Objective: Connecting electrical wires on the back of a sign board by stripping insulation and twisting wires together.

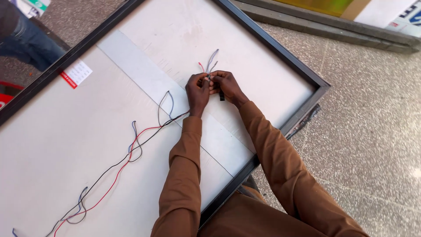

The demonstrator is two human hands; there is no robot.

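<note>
In the head view, both hands meet near the upper middle of the frame, over a large white panel [87, 145] with a dark frame that lies flat on a speckled floor [372, 145]. The left hand [198, 91] and the right hand [224, 85] are closed, fingertips pinching the ends of a bundle of thin wires [131, 153]; a few loose ends, one red and some grey-blue, stand up just above the fingers. A small dark piece hangs under the right hand, but I cannot tell what it is. From the left hand the red, black and blue wires run down across the panel to the lower left corner of the frame, making loose loops. The wires look very light and soft, so they will bend and slip easily; I judge it best to hold them close to the ends, between thumb and fingertip. A red and white label [76, 73] sits at the upper left of the panel.
</note>
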